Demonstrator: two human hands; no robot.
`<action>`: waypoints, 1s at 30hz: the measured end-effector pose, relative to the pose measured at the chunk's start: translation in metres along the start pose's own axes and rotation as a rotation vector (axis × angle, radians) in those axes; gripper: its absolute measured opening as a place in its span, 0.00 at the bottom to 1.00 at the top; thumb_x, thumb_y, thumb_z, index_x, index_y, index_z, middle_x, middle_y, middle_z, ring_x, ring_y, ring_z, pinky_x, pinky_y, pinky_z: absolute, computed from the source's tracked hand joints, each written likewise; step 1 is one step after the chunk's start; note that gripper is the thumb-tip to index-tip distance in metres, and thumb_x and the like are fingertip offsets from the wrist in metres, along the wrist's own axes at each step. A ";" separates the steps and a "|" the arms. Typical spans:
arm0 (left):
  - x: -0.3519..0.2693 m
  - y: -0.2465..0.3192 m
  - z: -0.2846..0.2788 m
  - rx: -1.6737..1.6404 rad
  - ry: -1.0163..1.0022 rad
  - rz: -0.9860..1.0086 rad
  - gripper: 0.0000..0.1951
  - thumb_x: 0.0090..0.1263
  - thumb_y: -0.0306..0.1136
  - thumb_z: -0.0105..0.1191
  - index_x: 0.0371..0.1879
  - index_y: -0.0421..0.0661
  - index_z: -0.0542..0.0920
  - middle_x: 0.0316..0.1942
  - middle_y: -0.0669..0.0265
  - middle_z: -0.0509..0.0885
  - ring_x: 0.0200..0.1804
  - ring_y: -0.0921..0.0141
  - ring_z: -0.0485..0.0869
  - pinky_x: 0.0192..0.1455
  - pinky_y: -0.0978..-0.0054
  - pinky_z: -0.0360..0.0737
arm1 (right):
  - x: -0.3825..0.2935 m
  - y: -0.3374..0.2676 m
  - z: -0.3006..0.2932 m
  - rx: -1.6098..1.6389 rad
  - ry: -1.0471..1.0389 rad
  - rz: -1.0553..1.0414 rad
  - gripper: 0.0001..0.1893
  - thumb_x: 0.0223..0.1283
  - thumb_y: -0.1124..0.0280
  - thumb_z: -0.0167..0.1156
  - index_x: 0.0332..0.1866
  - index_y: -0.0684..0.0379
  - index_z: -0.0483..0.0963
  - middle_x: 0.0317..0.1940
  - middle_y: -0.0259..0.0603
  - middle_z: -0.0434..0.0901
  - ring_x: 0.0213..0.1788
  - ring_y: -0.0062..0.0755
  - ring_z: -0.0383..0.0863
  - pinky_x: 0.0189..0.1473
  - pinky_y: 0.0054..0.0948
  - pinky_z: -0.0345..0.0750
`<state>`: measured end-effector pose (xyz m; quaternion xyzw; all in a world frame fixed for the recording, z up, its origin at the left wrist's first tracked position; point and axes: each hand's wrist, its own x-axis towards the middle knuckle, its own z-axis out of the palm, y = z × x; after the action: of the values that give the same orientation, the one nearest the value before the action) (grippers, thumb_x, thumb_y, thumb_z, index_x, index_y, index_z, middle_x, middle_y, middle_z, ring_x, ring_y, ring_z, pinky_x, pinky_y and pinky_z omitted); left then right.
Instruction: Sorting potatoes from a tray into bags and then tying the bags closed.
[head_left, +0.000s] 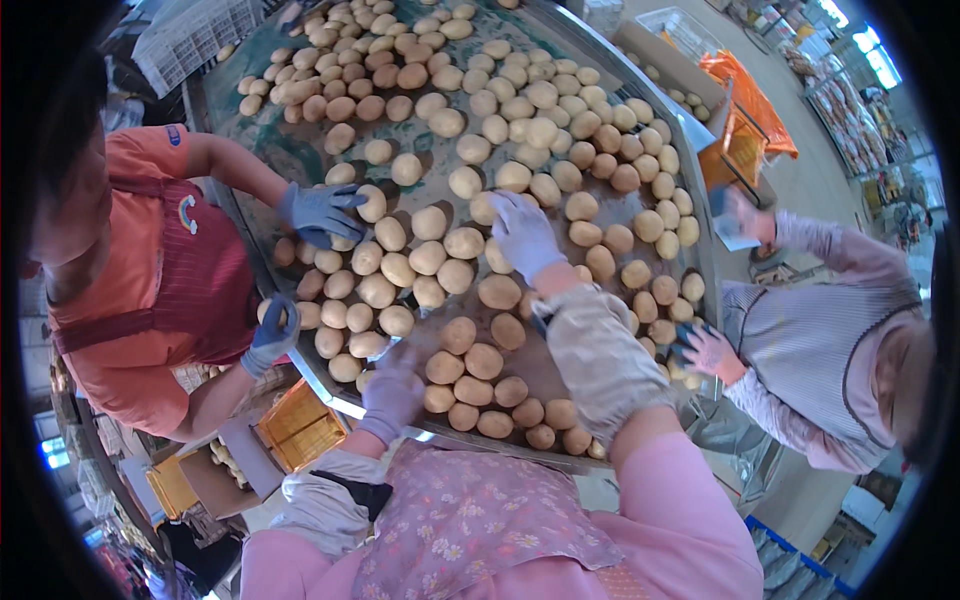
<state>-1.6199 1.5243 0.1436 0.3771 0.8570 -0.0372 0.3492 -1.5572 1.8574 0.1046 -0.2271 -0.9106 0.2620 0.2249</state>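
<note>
Potatoes (427, 257) lie loose in many groups across a wide metal-edged sorting table (517, 356). My right hand (525, 232), in a pale lilac glove, reaches over the middle of the table. Its fingertips are at a potato (482, 209), and another potato (496, 256) lies beside the palm; whether it grips either one is hidden. My left hand (394, 390), gloved alike and blurred, is low at the near edge, between potatoes on the left and a cluster (473, 391) on the right. What its fingers hold cannot be made out.
A co-worker's blue-gloved hands (321, 214) are among potatoes at the left; another co-worker's hand (709, 351) rests by the right rim. Cardboard boxes (217, 480) and an orange crate (300, 427) stand below left. Another box (675, 71) with potatoes stands beyond the right edge.
</note>
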 end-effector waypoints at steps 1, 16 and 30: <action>-0.002 0.009 0.010 -0.175 -0.024 0.074 0.32 0.69 0.39 0.48 0.75 0.47 0.66 0.71 0.44 0.70 0.66 0.48 0.78 0.66 0.59 0.77 | 0.012 0.009 0.019 -0.098 0.011 0.013 0.22 0.57 0.72 0.62 0.59 0.53 0.75 0.61 0.45 0.77 0.64 0.47 0.76 0.62 0.45 0.74; -0.055 0.004 0.004 -1.817 -0.267 0.243 0.29 0.79 0.42 0.47 0.74 0.40 0.65 0.63 0.54 0.75 0.41 0.72 0.81 0.47 0.75 0.80 | -0.109 -0.122 -0.010 0.257 0.060 0.183 0.19 0.65 0.60 0.60 0.58 0.55 0.75 0.51 0.50 0.77 0.55 0.56 0.78 0.55 0.44 0.77; -0.131 -0.175 0.089 -2.363 0.097 -0.489 0.26 0.70 0.57 0.59 0.58 0.53 0.76 0.50 0.58 0.84 0.31 0.69 0.84 0.32 0.67 0.86 | -0.306 -0.054 -0.085 -0.392 -0.127 0.308 0.31 0.54 0.55 0.68 0.65 0.53 0.73 0.70 0.52 0.65 0.73 0.58 0.61 0.73 0.55 0.60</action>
<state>-1.6249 1.2889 0.1240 -0.3463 0.4230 0.7187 0.4297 -1.2849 1.6859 0.1112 -0.3853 -0.9110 0.1255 0.0767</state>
